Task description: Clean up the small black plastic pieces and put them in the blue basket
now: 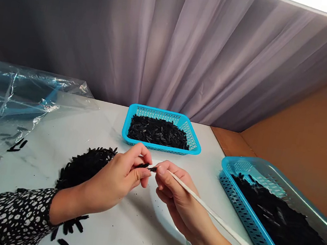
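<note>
My left hand [118, 175] pinches a small, dark, elongated piece [144, 165] between thumb and fingertips above the table. My right hand [179, 195] is closed on a slim tool with a dark tip [153, 169], which points at the piece. From that grip a white cord-like length [214, 215] runs back along my right forearm; whether it belongs to the tool, I cannot tell. Tip and piece are very close, and contact between them is unclear. Behind my left wrist lies a heap of similar black pieces [79, 169], partly hidden by my arm.
A blue perforated basket [160, 148] with black pieces stands at the back. Another blue basket [247, 217], also holding black pieces, is on the right. Clear plastic bags [11, 97] lie at left on the white table [135, 236]. A grey curtain [174, 47] hangs behind.
</note>
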Available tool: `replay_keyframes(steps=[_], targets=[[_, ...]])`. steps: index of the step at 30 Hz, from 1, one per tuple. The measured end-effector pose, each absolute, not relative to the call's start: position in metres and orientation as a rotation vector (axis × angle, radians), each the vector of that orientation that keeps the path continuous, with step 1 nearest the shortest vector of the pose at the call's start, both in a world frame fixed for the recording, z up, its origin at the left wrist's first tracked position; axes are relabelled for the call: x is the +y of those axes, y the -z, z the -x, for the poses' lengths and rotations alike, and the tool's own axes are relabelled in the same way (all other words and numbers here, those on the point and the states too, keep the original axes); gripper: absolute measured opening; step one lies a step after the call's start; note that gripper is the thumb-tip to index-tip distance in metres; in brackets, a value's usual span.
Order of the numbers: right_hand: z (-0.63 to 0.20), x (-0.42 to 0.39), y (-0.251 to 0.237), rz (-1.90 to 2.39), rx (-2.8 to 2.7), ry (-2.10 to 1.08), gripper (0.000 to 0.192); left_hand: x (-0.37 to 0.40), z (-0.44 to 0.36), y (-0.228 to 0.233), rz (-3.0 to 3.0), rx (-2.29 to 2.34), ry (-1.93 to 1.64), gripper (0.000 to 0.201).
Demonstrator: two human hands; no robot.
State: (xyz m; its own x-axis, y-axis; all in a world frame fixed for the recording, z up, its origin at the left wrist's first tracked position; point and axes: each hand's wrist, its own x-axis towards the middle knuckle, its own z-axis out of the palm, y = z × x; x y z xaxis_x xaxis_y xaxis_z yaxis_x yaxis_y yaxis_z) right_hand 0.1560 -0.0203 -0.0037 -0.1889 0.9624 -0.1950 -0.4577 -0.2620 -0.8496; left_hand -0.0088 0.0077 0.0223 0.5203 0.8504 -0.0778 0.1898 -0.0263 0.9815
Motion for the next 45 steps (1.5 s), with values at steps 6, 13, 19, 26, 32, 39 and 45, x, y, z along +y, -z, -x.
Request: replay_keyframes(steps=[6,13,19,26,32,39,45], targets=[[-0.158,-0.021,0.002,0.924,-0.760,-1.751,0.031,0.007,0.009,-0.023,-1.458,0.872,-0.692,0.007],[-0.160,-0.021,0.002,0.934,-0.725,-1.704,0.031,0.009,0.009,-0.021,-1.334,0.800,-0.744,0.011],[-0.158,-0.021,-0.001,0.998,-0.721,-1.573,0.031,0.018,0.009,-0.023,-1.303,0.959,-0.881,0.023],[-0.157,-0.022,-0.002,0.985,-0.748,-1.515,0.027,0.019,0.011,-0.025,-1.212,1.047,-0.863,0.028],[-0.158,-0.021,0.001,0.914,-0.701,-1.548,0.019,0.013,0.008,-0.029,-1.209,1.009,-0.820,0.026],[-0.156,-0.021,0.004,0.927,-0.716,-1.671,0.035,0.008,0.009,-0.028,-1.231,0.933,-0.794,0.021],[-0.152,-0.025,0.003,0.957,-0.805,-1.663,0.039,0.007,0.008,-0.029,-1.253,0.921,-0.769,0.018]])
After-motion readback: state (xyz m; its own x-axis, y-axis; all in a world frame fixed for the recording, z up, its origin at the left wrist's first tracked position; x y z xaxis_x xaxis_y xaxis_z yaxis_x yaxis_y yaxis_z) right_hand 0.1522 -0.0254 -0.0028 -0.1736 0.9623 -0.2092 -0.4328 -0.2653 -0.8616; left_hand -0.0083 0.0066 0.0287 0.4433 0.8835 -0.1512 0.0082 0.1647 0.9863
